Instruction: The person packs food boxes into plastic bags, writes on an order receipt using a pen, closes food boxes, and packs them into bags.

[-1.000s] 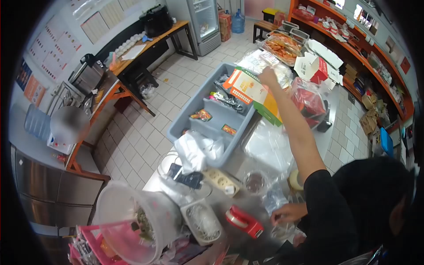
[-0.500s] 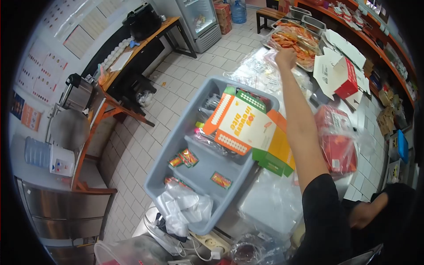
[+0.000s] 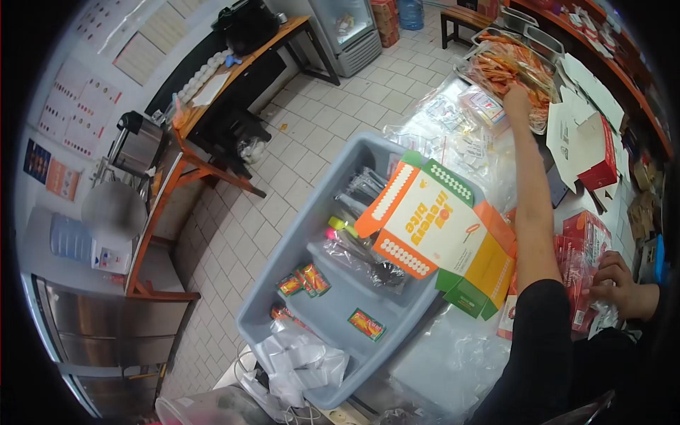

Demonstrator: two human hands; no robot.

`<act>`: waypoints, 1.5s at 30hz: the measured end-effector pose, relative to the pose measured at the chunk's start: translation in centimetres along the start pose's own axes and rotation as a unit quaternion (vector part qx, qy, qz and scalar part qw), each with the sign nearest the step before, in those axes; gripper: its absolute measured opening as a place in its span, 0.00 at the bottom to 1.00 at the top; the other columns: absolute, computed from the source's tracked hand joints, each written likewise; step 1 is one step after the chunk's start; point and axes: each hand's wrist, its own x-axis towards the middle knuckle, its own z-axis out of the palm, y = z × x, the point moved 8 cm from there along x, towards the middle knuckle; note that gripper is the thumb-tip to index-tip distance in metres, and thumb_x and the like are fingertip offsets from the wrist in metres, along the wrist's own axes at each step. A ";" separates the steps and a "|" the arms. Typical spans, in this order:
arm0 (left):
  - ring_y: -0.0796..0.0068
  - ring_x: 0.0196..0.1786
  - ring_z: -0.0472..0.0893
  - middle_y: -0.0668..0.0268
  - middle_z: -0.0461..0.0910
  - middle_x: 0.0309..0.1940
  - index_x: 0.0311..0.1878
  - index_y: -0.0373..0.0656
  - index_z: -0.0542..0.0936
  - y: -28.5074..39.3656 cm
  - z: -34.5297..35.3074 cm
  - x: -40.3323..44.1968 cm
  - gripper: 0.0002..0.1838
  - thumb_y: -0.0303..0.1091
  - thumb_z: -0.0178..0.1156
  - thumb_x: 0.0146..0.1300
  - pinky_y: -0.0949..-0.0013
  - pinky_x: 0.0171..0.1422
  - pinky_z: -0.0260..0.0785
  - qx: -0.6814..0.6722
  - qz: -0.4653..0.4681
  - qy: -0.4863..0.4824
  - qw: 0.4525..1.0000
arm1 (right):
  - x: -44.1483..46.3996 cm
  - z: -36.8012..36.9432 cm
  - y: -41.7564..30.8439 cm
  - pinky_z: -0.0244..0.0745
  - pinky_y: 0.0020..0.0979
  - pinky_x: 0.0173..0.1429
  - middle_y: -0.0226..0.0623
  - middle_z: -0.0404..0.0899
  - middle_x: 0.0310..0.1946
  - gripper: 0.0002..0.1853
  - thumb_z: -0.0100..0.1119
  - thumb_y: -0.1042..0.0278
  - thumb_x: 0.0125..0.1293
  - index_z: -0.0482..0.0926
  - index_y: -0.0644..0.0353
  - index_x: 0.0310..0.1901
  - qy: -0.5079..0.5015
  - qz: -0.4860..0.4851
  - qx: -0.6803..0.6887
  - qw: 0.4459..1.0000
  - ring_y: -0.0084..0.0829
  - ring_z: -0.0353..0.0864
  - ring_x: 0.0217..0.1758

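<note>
My left hand (image 3: 517, 100) reaches to the near edge of the tray of orange food strips (image 3: 506, 67); its fingers look closed, but what they pinch is unclear. Beside it lie clear plastic packets (image 3: 484, 106). On the right, my right hand (image 3: 618, 287) has curled fingers on the clear plastic around red packages (image 3: 584, 244). An unfolded orange, white and green carton (image 3: 435, 223) rests over the right side of a grey-blue divided bin (image 3: 276, 248). The bin holds small red-green sachets (image 3: 367, 324), bundled dark items in plastic and white plastic bags (image 3: 301, 358).
White cartons and a red box (image 3: 598, 152) stand at the back right, near metal trays (image 3: 544, 42). Flat clear bags (image 3: 446, 354) lie by the bin. Orange shelving edges the right. Across the tiled floor (image 3: 283, 191) are a wooden table (image 3: 212, 85) and a fridge.
My left hand has moved from above the bin and carton to the food tray. My right hand has gone from the table's near side to the red packages. The view has shifted.
</note>
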 end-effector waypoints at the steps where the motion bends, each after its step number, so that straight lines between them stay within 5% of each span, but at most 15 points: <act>1: 0.48 0.75 0.56 0.48 0.60 0.69 0.66 0.37 0.69 0.1 0.1 0.1 0.31 0.40 0.60 0.62 0.42 0.74 0.49 0.004 0.001 0.000 1.000 | -0.5 -0.8 -0.5 0.75 0.47 0.56 0.49 0.83 0.49 0.12 0.51 0.71 0.67 0.82 0.55 0.48 0.017 0.006 0.004 1.000 0.49 0.82 0.53; 5: 0.47 0.75 0.57 0.48 0.61 0.68 0.66 0.37 0.69 -0.1 0.3 0.2 0.30 0.39 0.59 0.62 0.42 0.74 0.49 0.006 -0.001 0.006 1.000 | -1.6 -2.2 -0.2 0.75 0.47 0.55 0.51 0.83 0.45 0.13 0.47 0.72 0.66 0.81 0.57 0.48 0.062 0.069 0.099 0.991 0.51 0.82 0.51; 9: 0.47 0.74 0.58 0.48 0.63 0.67 0.65 0.36 0.70 -0.2 0.5 -0.6 0.29 0.38 0.58 0.62 0.43 0.74 0.49 -0.001 0.008 0.016 1.000 | -0.3 -1.8 3.6 0.78 0.35 0.50 0.43 0.87 0.38 0.09 0.62 0.71 0.64 0.84 0.60 0.44 0.162 0.047 0.271 0.948 0.37 0.86 0.43; 10: 0.47 0.74 0.58 0.48 0.63 0.66 0.65 0.36 0.70 -0.2 0.5 -0.8 0.29 0.38 0.58 0.62 0.43 0.74 0.50 -0.002 0.010 0.018 1.000 | -0.7 -1.7 4.0 0.77 0.29 0.48 0.37 0.87 0.36 0.07 0.67 0.71 0.62 0.86 0.61 0.41 0.201 0.071 0.336 0.917 0.28 0.85 0.39; 17: 0.47 0.73 0.60 0.48 0.66 0.64 0.64 0.35 0.70 -0.6 1.3 -4.7 0.28 0.37 0.56 0.62 0.44 0.73 0.50 -0.003 0.020 0.042 0.999 | -5.7 -4.8 -4.4 0.80 0.27 0.44 0.37 0.85 0.40 0.10 0.66 0.76 0.63 0.83 0.62 0.47 0.287 0.238 0.603 0.705 0.29 0.85 0.36; 19: 0.47 0.73 0.60 0.48 0.66 0.64 0.64 0.35 0.70 -0.9 1.8 -6.2 0.27 0.36 0.56 0.62 0.44 0.73 0.50 -0.007 0.014 0.047 0.999 | -8.3 -7.1 -12.5 0.82 0.29 0.44 0.38 0.84 0.43 0.14 0.62 0.79 0.63 0.81 0.63 0.50 0.175 0.195 0.830 0.492 0.28 0.84 0.41; 23: 0.47 0.72 0.61 0.48 0.68 0.63 0.63 0.34 0.71 -3.0 5.9 -9.6 0.26 0.36 0.55 0.62 0.45 0.73 0.51 0.056 0.009 0.034 0.998 | -20.1 -18.8 -27.4 0.81 0.29 0.45 0.37 0.82 0.44 0.14 0.59 0.71 0.68 0.76 0.63 0.54 -0.166 0.154 0.926 0.302 0.32 0.82 0.47; 26: 0.50 0.73 0.61 0.51 0.68 0.64 0.61 0.37 0.73 -2.8 6.7 -11.6 0.26 0.38 0.54 0.61 0.47 0.74 0.50 0.164 0.066 0.178 0.968 | -32.5 -28.3 -35.2 0.79 0.27 0.45 0.36 0.81 0.44 0.15 0.61 0.68 0.67 0.76 0.63 0.53 -0.399 0.092 0.880 0.242 0.32 0.81 0.45; 28: 0.55 0.76 0.60 0.54 0.66 0.68 0.59 0.40 0.76 -2.6 5.6 -12.7 0.23 0.37 0.52 0.61 0.47 0.75 0.51 0.178 0.076 0.254 0.948 | -41.5 -32.1 -36.5 0.78 0.26 0.45 0.37 0.81 0.44 0.18 0.65 0.68 0.65 0.75 0.62 0.54 -0.456 0.013 0.825 0.334 0.30 0.80 0.44; 32: 0.53 0.72 0.65 0.50 0.67 0.67 0.51 0.39 0.78 -2.5 0.3 -18.8 0.18 0.32 0.56 0.57 0.53 0.72 0.60 0.086 0.151 0.371 0.912 | -65.0 -45.2 -39.9 0.78 0.24 0.44 0.36 0.83 0.39 0.13 0.69 0.74 0.57 0.81 0.63 0.44 -0.799 -0.205 0.543 0.156 0.25 0.82 0.41; 34: 0.53 0.69 0.68 0.50 0.69 0.64 0.51 0.39 0.78 -3.8 0.5 -22.4 0.18 0.31 0.58 0.56 0.52 0.73 0.60 0.059 0.159 0.437 0.884 | -73.9 -51.3 -37.4 0.78 0.21 0.40 0.30 0.83 0.31 0.07 0.66 0.83 0.53 0.85 0.64 0.35 -0.805 -0.373 0.403 0.224 0.19 0.82 0.32; 36: 0.52 0.67 0.69 0.49 0.70 0.62 0.54 0.40 0.78 -5.3 0.9 -25.2 0.21 0.32 0.61 0.56 0.51 0.73 0.59 -0.012 0.202 0.461 0.864 | -81.3 -56.2 -35.2 0.74 0.19 0.33 0.28 0.83 0.27 0.08 0.63 0.80 0.58 0.86 0.61 0.38 -0.792 -0.507 0.292 0.174 0.14 0.79 0.28; 38: 0.51 0.66 0.70 0.50 0.72 0.60 0.57 0.42 0.78 -6.3 1.0 -28.7 0.25 0.35 0.64 0.55 0.51 0.74 0.59 -0.060 0.188 0.390 0.899 | -87.0 -56.7 -32.6 0.73 0.21 0.32 0.32 0.83 0.25 0.08 0.63 0.78 0.57 0.86 0.62 0.39 -0.824 -0.486 0.213 0.198 0.18 0.79 0.26; 42: 0.49 0.68 0.67 0.49 0.73 0.60 0.62 0.45 0.77 -12.7 7.7 -33.7 0.31 0.44 0.69 0.55 0.51 0.74 0.58 -0.101 0.169 0.236 0.952 | -94.9 -53.6 -30.0 0.70 0.31 0.32 0.37 0.77 0.21 0.10 0.66 0.76 0.56 0.84 0.62 0.42 -0.675 -0.625 0.209 0.332 0.28 0.74 0.23; 45: 0.56 0.56 0.80 0.54 0.82 0.50 0.60 0.43 0.78 -22.1 10.4 -39.0 0.29 0.49 0.67 0.59 0.60 0.64 0.70 -0.299 0.047 -0.019 0.953 | -97.4 -57.3 -30.2 0.71 0.34 0.36 0.37 0.78 0.25 0.17 0.65 0.76 0.57 0.80 0.60 0.50 -0.619 -0.643 0.259 0.369 0.34 0.78 0.30</act>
